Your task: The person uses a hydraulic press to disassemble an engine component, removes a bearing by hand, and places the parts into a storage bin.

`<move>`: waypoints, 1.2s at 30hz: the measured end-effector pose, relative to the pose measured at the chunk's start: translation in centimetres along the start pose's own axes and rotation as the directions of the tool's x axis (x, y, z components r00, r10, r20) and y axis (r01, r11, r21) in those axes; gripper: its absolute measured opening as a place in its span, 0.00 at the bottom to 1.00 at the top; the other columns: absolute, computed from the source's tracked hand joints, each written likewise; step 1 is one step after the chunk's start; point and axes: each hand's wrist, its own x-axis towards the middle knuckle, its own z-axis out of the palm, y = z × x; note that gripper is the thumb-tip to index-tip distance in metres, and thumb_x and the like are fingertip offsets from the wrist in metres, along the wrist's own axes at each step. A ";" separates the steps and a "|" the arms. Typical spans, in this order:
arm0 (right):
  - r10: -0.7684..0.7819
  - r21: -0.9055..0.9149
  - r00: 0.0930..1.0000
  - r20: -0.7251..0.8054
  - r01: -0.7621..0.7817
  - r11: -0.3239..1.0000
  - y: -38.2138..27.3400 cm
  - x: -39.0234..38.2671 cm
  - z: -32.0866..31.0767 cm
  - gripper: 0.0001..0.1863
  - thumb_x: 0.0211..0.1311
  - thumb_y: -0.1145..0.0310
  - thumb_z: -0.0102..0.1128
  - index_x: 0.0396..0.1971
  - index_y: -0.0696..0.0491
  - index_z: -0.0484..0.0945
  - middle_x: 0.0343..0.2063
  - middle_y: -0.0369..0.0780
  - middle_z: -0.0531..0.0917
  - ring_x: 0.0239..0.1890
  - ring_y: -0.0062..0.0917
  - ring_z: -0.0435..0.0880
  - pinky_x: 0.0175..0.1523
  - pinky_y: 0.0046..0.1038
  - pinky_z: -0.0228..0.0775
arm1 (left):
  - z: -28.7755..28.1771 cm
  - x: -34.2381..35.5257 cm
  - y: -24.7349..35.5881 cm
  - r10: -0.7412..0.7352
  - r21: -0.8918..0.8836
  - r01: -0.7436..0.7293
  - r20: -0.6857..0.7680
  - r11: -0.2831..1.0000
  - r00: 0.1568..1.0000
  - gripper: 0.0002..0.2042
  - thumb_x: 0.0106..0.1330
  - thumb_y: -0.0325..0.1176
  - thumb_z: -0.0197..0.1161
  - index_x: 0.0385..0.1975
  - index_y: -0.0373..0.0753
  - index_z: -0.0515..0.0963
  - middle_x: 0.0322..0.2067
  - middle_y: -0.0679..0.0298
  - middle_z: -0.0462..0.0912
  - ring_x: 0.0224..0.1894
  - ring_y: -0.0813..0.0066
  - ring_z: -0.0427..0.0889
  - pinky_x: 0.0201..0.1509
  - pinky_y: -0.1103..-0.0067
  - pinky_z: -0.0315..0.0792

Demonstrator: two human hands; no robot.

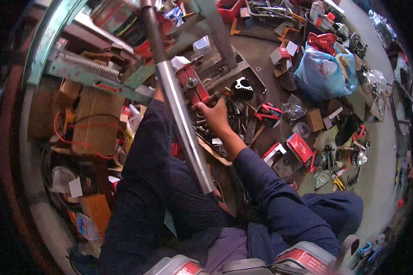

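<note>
A red metal block [192, 82] with a nut on its face sits low inside the green press frame. My right hand [214, 115] is closed at its near end, thumb against the red metal and fingers curled round to the far side. Only a bit of my left hand [159, 95] shows behind a long shiny steel tube [181, 119]; its fingers are hidden. This tube slants from the top of the view down over my lap, in front of the block. Just right of the block lies a black part with a white toothed shape [242, 87].
The green press frame [89, 80] with a coil spring [89, 64] stands at left. A cardboard box [96, 119] and a red cable lie below it. Loose metal parts [236, 119] fill a tray near my right hand. A blue plastic bag [323, 73], small boxes and a spray can [352, 157] are at right.
</note>
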 end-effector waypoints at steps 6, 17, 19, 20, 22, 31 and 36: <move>-0.105 -0.072 0.988 0.112 0.113 0.991 -2.7 -0.5 -1.5 0.28 0.47 0.66 0.71 0.45 0.63 0.69 0.37 0.47 0.82 0.39 0.30 0.81 0.47 0.30 0.71 | 2.2 -0.6 0.9 0.152 0.575 -0.397 0.426 0.715 0.892 0.12 0.52 0.42 0.59 0.27 0.42 0.84 0.28 0.57 0.84 0.32 0.60 0.84 0.34 0.68 0.76; -0.009 -0.665 0.956 0.292 0.209 0.717 4.3 8.2 -16.9 0.20 0.51 0.66 0.68 0.44 0.58 0.75 0.29 0.40 0.82 0.27 0.24 0.81 0.31 0.29 0.74 | 0.7 -1.2 5.1 -0.164 0.327 0.050 0.333 0.944 0.929 0.19 0.51 0.42 0.69 0.35 0.32 0.81 0.33 0.57 0.85 0.36 0.66 0.84 0.40 0.73 0.77; 0.048 -0.710 0.944 0.327 0.212 0.672 6.4 10.3 -21.5 0.17 0.49 0.66 0.70 0.38 0.59 0.79 0.24 0.41 0.83 0.27 0.25 0.82 0.30 0.28 0.73 | 0.8 -1.2 7.7 -0.220 0.283 0.123 0.341 0.951 0.914 0.20 0.48 0.41 0.71 0.36 0.34 0.81 0.34 0.54 0.84 0.36 0.64 0.84 0.41 0.72 0.76; 0.048 -0.712 0.949 0.312 0.200 0.673 7.3 10.7 -24.2 0.16 0.50 0.67 0.69 0.37 0.59 0.80 0.24 0.41 0.83 0.26 0.25 0.83 0.29 0.28 0.73 | 1.3 -1.7 9.5 -0.111 0.296 0.022 0.289 0.955 0.951 0.21 0.46 0.42 0.71 0.36 0.34 0.81 0.34 0.53 0.84 0.38 0.61 0.83 0.43 0.70 0.76; 0.148 -0.757 0.943 0.298 0.139 0.638 6.3 9.5 -23.9 0.15 0.52 0.67 0.68 0.38 0.58 0.81 0.23 0.42 0.84 0.25 0.24 0.83 0.28 0.29 0.72 | 1.1 -2.5 9.9 -0.033 0.322 -0.040 0.219 0.946 0.975 0.21 0.45 0.42 0.72 0.37 0.35 0.80 0.35 0.52 0.83 0.40 0.58 0.82 0.44 0.69 0.75; 0.391 -0.903 0.888 0.241 0.057 0.427 2.9 2.9 -16.3 0.16 0.56 0.64 0.66 0.43 0.56 0.81 0.27 0.43 0.85 0.25 0.25 0.82 0.33 0.31 0.74 | 2.2 -2.1 10.0 0.193 0.450 -0.301 0.271 0.841 0.943 0.20 0.48 0.40 0.73 0.38 0.35 0.79 0.42 0.49 0.79 0.50 0.53 0.76 0.54 0.65 0.71; 0.175 -0.843 0.841 0.512 0.453 0.291 4.2 2.4 -14.5 0.18 0.49 0.60 0.67 0.39 0.54 0.81 0.33 0.48 0.83 0.35 0.39 0.85 0.40 0.37 0.75 | 1.5 -2.5 9.6 0.189 0.422 -0.307 0.298 0.853 0.935 0.21 0.48 0.40 0.73 0.41 0.37 0.79 0.42 0.50 0.80 0.50 0.54 0.76 0.55 0.66 0.71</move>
